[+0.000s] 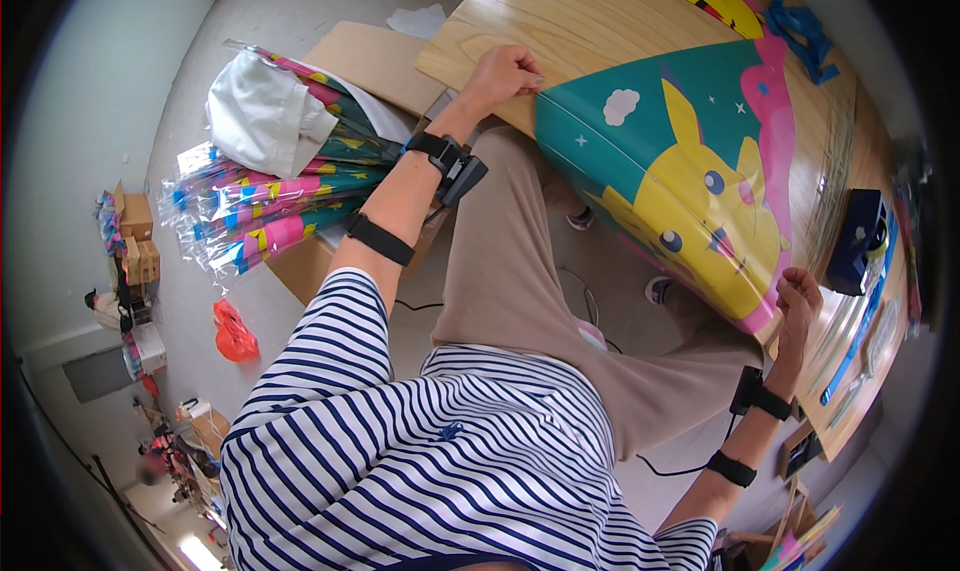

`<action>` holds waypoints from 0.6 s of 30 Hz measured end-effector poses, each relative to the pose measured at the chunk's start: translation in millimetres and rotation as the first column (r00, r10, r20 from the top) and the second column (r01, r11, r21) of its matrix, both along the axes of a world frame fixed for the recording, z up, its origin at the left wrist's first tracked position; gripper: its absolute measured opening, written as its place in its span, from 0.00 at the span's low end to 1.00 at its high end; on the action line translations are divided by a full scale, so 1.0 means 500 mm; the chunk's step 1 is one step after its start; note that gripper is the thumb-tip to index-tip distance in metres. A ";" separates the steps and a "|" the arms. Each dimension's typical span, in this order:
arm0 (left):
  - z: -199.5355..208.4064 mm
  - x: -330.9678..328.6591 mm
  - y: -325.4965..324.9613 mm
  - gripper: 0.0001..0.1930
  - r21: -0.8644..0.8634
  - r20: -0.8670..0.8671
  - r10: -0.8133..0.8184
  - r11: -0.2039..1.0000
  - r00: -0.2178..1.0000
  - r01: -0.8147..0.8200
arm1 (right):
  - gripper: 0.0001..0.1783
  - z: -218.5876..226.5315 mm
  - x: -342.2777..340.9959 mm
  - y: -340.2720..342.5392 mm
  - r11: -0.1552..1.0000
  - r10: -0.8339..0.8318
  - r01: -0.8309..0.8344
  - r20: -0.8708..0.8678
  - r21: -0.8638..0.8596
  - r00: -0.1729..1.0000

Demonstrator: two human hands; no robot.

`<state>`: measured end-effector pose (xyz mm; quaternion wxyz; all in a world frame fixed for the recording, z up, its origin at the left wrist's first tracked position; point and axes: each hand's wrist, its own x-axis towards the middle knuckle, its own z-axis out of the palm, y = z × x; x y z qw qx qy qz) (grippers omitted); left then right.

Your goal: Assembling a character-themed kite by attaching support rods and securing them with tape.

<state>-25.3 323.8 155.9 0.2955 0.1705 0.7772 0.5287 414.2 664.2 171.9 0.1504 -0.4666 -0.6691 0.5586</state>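
Observation:
A triangular kite sail (620, 161), teal with a pink wavy border and a big yellow cartoon character, lies across the table edge and partly overhangs my lap. My left hand (508, 77) pinches its narrow tip at the left, with thumb and fingertips together. At the sail's near right corner my right hand (797, 306) has its fingers curled closed on the pink edge. The sail is spread fairly flat between both hands, with a crease running along it. What lies under it is hidden.
Thin rods (832, 161) and a dark blue tape dispenser (858, 243) sit on the wooden table (530, 21) at the right. Blue ribbon (803, 41) lies at the far right. Left, a carton carries rolled printed sheets (300, 196) and a white cloth (262, 116). A red bag (234, 331) is on the floor.

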 end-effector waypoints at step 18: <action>-0.011 -0.029 -0.024 0.04 0.004 -0.116 0.041 0.999 0.992 -0.041 | 0.08 0.026 -0.033 -0.014 0.997 0.072 -0.073 0.068 0.010 0.995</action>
